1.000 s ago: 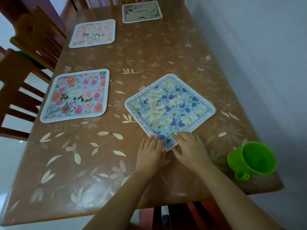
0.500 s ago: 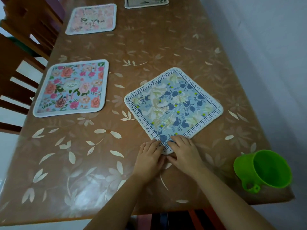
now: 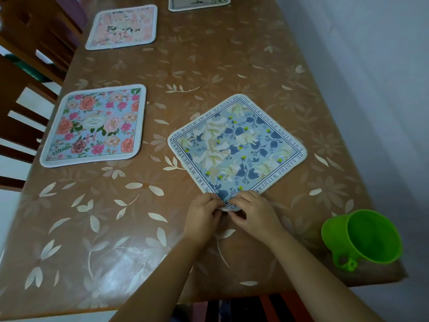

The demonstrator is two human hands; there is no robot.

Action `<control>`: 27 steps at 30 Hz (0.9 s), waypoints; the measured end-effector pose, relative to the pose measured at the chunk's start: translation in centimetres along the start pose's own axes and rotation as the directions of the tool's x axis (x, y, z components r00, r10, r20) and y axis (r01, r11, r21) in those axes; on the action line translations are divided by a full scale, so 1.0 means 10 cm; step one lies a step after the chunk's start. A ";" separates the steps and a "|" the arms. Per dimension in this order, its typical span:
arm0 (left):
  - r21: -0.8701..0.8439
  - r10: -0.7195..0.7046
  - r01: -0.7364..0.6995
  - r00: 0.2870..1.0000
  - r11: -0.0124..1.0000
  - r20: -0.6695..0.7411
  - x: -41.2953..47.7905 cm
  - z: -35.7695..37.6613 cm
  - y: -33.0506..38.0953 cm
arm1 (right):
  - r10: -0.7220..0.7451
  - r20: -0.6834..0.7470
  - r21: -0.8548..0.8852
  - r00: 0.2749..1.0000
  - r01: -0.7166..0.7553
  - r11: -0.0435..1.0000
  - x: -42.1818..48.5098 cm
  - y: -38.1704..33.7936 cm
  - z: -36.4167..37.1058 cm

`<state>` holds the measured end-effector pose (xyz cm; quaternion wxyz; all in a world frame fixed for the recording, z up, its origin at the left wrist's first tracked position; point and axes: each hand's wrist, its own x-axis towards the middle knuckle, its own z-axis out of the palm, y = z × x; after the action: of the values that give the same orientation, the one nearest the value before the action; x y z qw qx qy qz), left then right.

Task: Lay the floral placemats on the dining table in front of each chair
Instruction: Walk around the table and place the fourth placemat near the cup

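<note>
A blue floral placemat (image 3: 236,149) with a lettered border lies turned like a diamond on the brown dining table (image 3: 144,228). Its near corner is pinched by both hands: my left hand (image 3: 203,216) from the left, my right hand (image 3: 254,213) from the right. A pink-rose placemat (image 3: 95,125) lies square at the left edge. Farther back lie a pale pink placemat (image 3: 121,26) and a cream placemat (image 3: 199,3), cut off by the top of the frame.
A green plastic cup (image 3: 362,238) stands near the table's front right corner. Wooden chairs (image 3: 21,73) line the left side. A grey wall (image 3: 376,89) runs close along the table's right edge. Another chair's slats (image 3: 246,307) show under the near edge.
Both hands slid back toward the near edge and their fingers curled to pinch the blue placemat's near corner, where earlier they lay flat on it. The placemat stays turned diagonally.
</note>
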<state>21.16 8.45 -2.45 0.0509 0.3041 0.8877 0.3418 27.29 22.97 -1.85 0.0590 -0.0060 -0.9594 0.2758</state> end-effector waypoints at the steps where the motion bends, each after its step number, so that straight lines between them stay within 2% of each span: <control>1: -0.020 -0.007 0.007 1.000 1.000 0.004 0.01 -0.01 0.01 | -0.003 -0.006 0.014 1.000 0.003 1.000 -0.01 -0.01 -0.01; 8: -0.093 -0.082 0.078 0.996 0.993 -0.044 0.04 -0.08 0.14 | 0.001 -0.029 0.031 1.000 0.000 1.000 -0.08 -0.11 -0.11; 14: -0.036 0.000 0.000 1.000 0.999 0.001 -0.07 -0.11 0.38 | 0.031 -0.047 0.030 0.998 -0.029 0.999 -0.19 -0.18 -0.25; 20: -0.101 0.072 -0.071 0.997 0.992 0.010 -0.22 -0.13 0.43 | 0.135 -0.061 0.081 0.989 -0.130 0.988 -0.44 -0.18 -0.31; 23: -0.097 0.041 -0.040 0.999 0.995 0.017 -0.23 -0.14 0.33 | 0.205 -0.079 0.129 0.976 -0.194 0.972 -0.54 -0.15 -0.38; 27: -0.060 -0.006 0.008 0.999 0.998 0.047 -0.19 -0.12 0.22 | 0.215 -0.089 0.142 0.973 -0.201 0.969 -0.66 -0.16 -0.46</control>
<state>23.46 7.99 -0.34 0.0822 0.3074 0.8766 0.3609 34.37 23.79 2.12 0.0797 -0.1172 -0.9288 0.3425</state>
